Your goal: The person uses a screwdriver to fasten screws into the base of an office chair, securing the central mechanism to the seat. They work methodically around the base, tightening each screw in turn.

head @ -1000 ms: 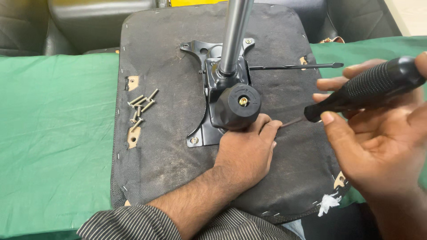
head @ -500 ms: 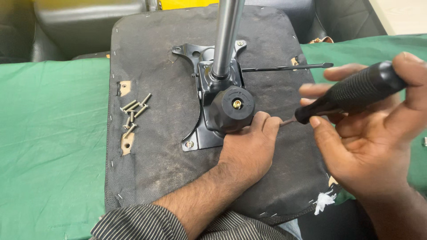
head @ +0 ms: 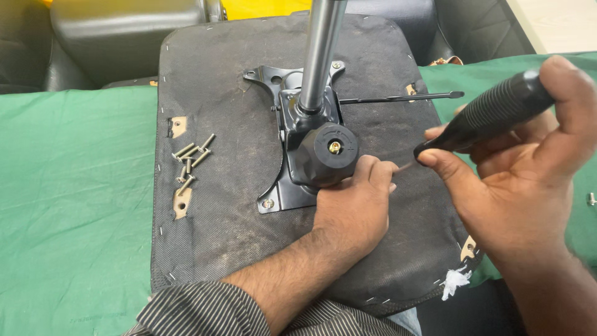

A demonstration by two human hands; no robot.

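An upturned chair seat (head: 217, 236) with a black fabric underside lies on a green cloth. A black metal mechanism plate (head: 292, 186) is on it, with a steel column (head: 320, 50) and a round black knob (head: 333, 149). My left hand (head: 351, 211) rests on the seat at the plate's lower right corner, fingers curled where the thin screwdriver shaft (head: 405, 166) ends. My right hand (head: 528, 180) grips the ribbed black screwdriver handle (head: 491, 112), tilted down toward the left hand.
Several loose screws (head: 189, 158) lie on the seat's left side. A thin lever rod (head: 398, 98) sticks out rightward from the mechanism. The green cloth (head: 68, 205) covers the table. Dark chair parts (head: 112, 37) stand behind. One screw (head: 591, 199) lies at the far right.
The view has shifted slightly. My right hand has turned the handle a little, thumb now over its end. The left hand stays at the plate's corner.
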